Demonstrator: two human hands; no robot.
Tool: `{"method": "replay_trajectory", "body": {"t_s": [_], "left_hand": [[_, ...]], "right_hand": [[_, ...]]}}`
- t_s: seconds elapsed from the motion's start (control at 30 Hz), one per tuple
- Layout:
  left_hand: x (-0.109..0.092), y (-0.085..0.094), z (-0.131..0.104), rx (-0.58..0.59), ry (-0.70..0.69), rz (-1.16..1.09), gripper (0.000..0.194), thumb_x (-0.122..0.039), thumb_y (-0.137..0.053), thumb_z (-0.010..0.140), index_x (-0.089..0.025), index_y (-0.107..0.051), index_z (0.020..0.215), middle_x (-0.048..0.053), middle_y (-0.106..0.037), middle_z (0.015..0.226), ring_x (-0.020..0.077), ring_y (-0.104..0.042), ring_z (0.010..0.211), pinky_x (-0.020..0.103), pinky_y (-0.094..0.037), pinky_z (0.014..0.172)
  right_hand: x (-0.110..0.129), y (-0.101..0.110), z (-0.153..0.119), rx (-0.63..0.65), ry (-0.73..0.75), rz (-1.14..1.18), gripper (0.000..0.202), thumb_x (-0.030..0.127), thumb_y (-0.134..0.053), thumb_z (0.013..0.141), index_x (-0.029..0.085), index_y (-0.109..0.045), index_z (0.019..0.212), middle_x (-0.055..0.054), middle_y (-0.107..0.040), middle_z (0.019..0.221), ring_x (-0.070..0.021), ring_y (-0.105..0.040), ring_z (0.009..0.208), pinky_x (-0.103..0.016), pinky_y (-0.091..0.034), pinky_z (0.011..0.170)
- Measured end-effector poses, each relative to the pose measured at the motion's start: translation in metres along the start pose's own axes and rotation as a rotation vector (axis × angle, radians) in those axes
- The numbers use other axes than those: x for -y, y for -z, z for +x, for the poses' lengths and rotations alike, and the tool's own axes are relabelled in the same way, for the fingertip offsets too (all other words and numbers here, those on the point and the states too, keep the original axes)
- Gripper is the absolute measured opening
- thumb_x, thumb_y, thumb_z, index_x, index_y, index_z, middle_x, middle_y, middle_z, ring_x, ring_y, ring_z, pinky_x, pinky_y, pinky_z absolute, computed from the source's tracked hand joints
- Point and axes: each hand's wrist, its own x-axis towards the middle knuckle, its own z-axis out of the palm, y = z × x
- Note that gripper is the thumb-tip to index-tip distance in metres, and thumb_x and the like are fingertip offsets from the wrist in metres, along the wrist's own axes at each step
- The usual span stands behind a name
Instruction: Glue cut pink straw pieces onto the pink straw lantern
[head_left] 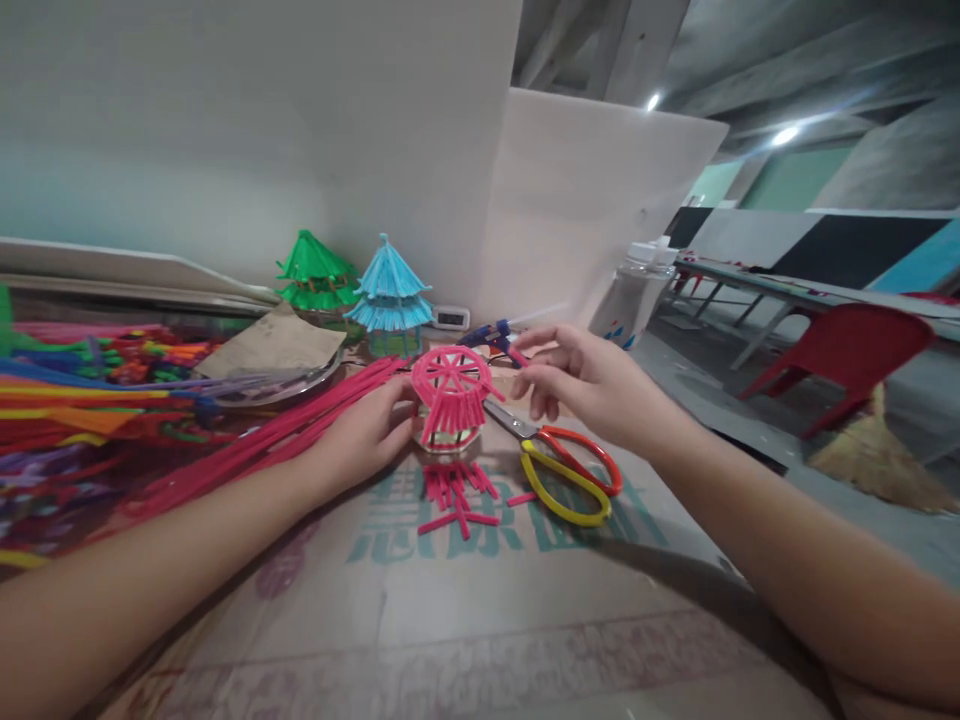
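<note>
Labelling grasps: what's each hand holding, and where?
Left hand holds the pink model at its left side; right hand seems to pinch a short pink strip near one end, exact contact unclear.

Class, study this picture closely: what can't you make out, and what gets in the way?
All in the head view:
- Left hand: some finger ends, hidden behind the pink model.
- Right hand: its exact grip on the pink piece, blurred.
- White display: its reading, too small.
- Coloured stems: far ends, cut off by the left edge.
- Tray: partly covered by the brown sheet.
</note>
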Motion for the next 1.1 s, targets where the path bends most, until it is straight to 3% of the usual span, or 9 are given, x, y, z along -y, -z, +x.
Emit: {"method": "replay_trajectory", "body": {"t_s": [0.07,0.23,0.33,0.47,0.83,1.1], "left_hand": [[-0.001,0.0,0.0,-0.009,-0.007,0.018,0.044,-0.032,-0.057,0.096,-0.019,-0.056,0.138,0.015,-0.065,0.141,0.0311,-0.064,0.13,0.051,-0.054,0.111],[-0.002,0.0,0.001,-0.025,-0.023,0.088,0.04,-0.028,-0.057,0.094,-0.018,-0.059,0.133,0.015,-0.067,0.136,0.0317,-0.065,0.127,0.052,-0.053,0.11],[-0.003,0.001,0.0,-0.026,-0.025,0.101,0.039,-0.026,-0.059,0.092,-0.018,-0.059,0.13,0.014,-0.069,0.132,0.0309,-0.066,0.125,0.05,-0.054,0.108],[-0.004,0.002,0.001,-0.036,-0.025,0.132,0.036,-0.026,-0.059,0.093,-0.019,-0.061,0.128,0.013,-0.071,0.129,0.03,-0.068,0.123,0.048,-0.054,0.108],[-0.009,0.004,0.001,-0.033,-0.036,0.175,0.03,-0.027,-0.056,0.093,-0.019,-0.06,0.122,0.013,-0.072,0.123,0.0307,-0.068,0.121,0.049,-0.054,0.106],[-0.009,0.003,0.001,-0.034,-0.037,0.175,0.027,-0.027,-0.056,0.093,-0.019,-0.06,0.118,0.013,-0.072,0.121,0.0307,-0.068,0.119,0.05,-0.054,0.106]], "right_hand": [[0.011,-0.013,-0.013,-0.012,0.072,-0.045,0.007,0.027,-0.06,0.096,0.021,-0.06,0.096,-0.003,-0.074,0.079,-0.0152,-0.069,0.063,-0.026,-0.053,0.059],[0.008,-0.03,-0.026,-0.095,0.296,-0.431,0.026,0.034,-0.059,0.101,0.02,-0.061,0.079,-0.001,-0.065,0.069,-0.0131,-0.058,0.06,-0.026,-0.04,0.058],[-0.001,-0.034,-0.025,-0.09,0.376,-0.539,0.032,0.032,-0.052,0.104,0.02,-0.057,0.075,0.001,-0.058,0.065,-0.0116,-0.05,0.058,-0.025,-0.034,0.058],[-0.006,-0.039,-0.024,-0.066,0.368,-0.616,0.034,0.03,-0.045,0.106,0.02,-0.051,0.074,0.003,-0.049,0.062,-0.011,-0.041,0.055,-0.027,-0.026,0.057],[-0.011,-0.047,-0.026,-0.037,0.339,-0.704,0.033,0.028,-0.044,0.101,0.02,-0.05,0.069,0.003,-0.043,0.06,-0.012,-0.034,0.056,-0.03,-0.02,0.059],[-0.015,-0.05,-0.025,-0.012,0.262,-0.662,0.035,0.031,-0.045,0.101,0.02,-0.046,0.067,0.004,-0.041,0.058,-0.011,-0.035,0.054,-0.03,-0.018,0.058]]}}
